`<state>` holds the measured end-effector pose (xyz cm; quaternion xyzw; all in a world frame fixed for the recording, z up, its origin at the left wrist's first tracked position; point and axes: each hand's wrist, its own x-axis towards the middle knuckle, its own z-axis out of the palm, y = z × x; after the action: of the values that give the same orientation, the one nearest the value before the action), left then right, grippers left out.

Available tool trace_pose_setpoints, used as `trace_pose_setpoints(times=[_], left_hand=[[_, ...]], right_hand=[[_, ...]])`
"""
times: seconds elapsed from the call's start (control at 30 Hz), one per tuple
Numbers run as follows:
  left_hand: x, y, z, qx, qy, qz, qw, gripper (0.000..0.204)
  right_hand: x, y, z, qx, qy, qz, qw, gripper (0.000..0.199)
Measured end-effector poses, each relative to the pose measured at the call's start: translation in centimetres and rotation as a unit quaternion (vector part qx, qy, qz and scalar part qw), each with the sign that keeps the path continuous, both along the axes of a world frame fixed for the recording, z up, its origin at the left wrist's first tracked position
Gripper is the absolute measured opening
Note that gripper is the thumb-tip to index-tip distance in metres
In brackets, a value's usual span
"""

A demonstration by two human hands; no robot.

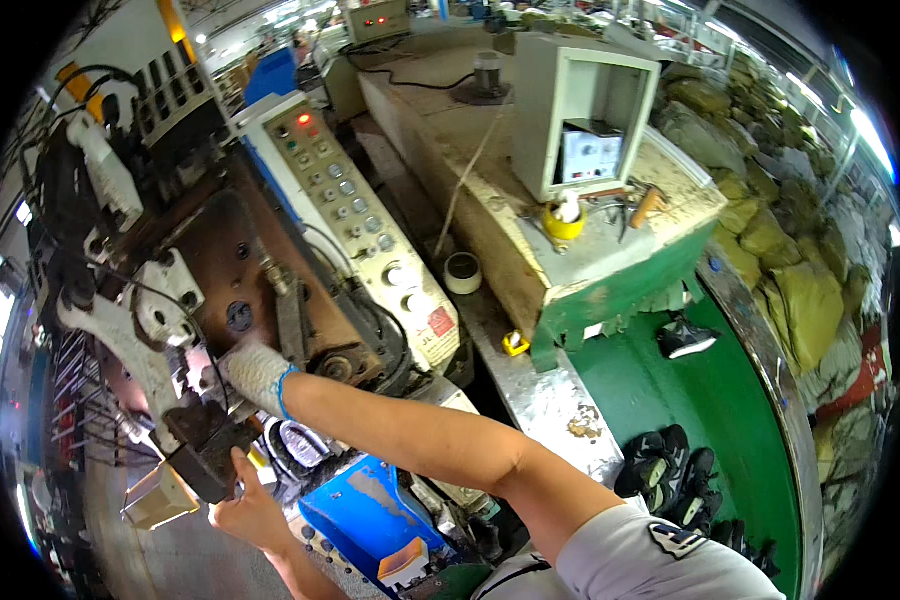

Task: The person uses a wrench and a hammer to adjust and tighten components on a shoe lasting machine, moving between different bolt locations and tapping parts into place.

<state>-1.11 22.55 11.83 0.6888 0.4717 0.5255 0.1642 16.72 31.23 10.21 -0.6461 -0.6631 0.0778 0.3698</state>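
Note:
My left hand [248, 508], bare, is at the lower end of a dark block [208, 455] on the machine. Its thumb and fingers press against the block's edge; part of the fingers is hidden. Reaching across from the right, my right hand [257, 376] wears a white knit glove with a blue cuff. Its fingers are closed beside the metal arm [130, 345] of the machine, and what they hold, if anything, is hidden. A brown, oily metal plate [225, 235] stands just beyond the glove. Below the right forearm lies a curved grey-and-white piece [298, 442].
A control panel [355, 215] with knobs, gauges and a lit red lamp rises beyond my right hand. A blue metal tray [355, 510] lies below my forearm. To the right are a bench with a green side [620, 325], an open metal box [585, 120] and black shoes [670, 475].

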Motion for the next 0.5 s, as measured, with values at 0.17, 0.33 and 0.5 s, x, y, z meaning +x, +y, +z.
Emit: trace_pose_setpoints(times=[0.17, 0.33, 0.5], left_hand=[[-1.0, 1.3, -1.0, -0.032, 0.016, 0.003, 0.999, 0.032], [-1.1, 1.4, -0.7, -0.016, 0.030, -0.002, 0.999, 0.042], [-2.0, 2.6, -1.8, 0.013, 0.046, 0.012, 0.999, 0.047]], right_hand=[[0.4, -8.2, 1.5, 0.027, 0.606, 0.005, 0.795, 0.016], [5.0, -19.2, 1.1, 0.055, 0.652, -0.070, 0.753, 0.025], [16.4, -29.4, -6.2, 0.093, 0.448, -0.369, 0.809, 0.037]])
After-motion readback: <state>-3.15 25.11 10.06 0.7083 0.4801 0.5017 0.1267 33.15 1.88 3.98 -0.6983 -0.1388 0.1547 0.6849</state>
